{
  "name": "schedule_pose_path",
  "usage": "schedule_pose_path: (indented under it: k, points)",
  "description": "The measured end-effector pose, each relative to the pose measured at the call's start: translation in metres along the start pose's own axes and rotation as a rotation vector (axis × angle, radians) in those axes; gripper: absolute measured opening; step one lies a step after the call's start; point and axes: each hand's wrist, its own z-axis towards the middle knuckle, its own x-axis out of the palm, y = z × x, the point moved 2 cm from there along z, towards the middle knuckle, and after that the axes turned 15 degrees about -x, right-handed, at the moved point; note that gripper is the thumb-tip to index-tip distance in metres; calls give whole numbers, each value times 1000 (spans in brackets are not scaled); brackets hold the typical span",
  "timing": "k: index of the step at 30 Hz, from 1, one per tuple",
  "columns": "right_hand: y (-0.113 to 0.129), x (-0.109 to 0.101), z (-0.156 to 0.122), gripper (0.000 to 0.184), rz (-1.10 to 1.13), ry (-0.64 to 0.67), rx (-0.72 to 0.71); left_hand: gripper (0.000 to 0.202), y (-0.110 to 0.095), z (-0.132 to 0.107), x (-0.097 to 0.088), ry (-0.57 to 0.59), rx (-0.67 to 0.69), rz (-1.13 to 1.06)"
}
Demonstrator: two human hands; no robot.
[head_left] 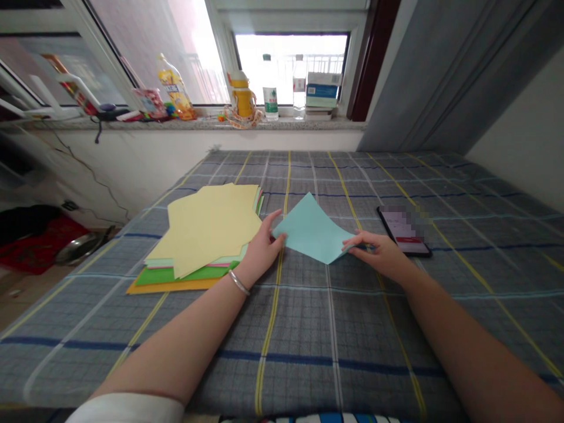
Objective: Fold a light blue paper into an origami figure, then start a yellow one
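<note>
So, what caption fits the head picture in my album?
Left hand and right hand at opposite corners of blue paper, beside a colourful paper stack.

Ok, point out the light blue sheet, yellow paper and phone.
Light blue sheet [312,232], head view: middle of its face.
Yellow paper [212,226], head view: upper surface.
Phone [402,231], head view: its screen.

Matt paper sheet [315,231], cloth cover [304,317]

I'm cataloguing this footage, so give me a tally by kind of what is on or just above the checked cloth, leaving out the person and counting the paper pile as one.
Light-blue sheet: 1
Paper pile: 1
Phone: 1
Total: 3
</note>
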Motion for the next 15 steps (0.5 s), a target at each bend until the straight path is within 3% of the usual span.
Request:
schedule_pose_path:
  k: [5, 6, 9, 11, 15]
  points:
    - [19, 6, 3, 12, -40, -58, -28, 85, -1, -8, 16, -8, -193, -300]
    - [24, 6, 4, 11, -54, -66, -57, 91, -2, -10, 21, 25, -222, -400]
    - [35, 9, 6, 9, -80, -60, -140, 106, -7, -16, 36, 271, -168, -733]
    - [38, 11, 8, 8, -85, -56, -166, 96, -11, -19, 42, 346, -69, -732]
    - [44, 13, 10, 8, -110, -104, -243, 48, -15, -22, 43, 294, 111, -401]
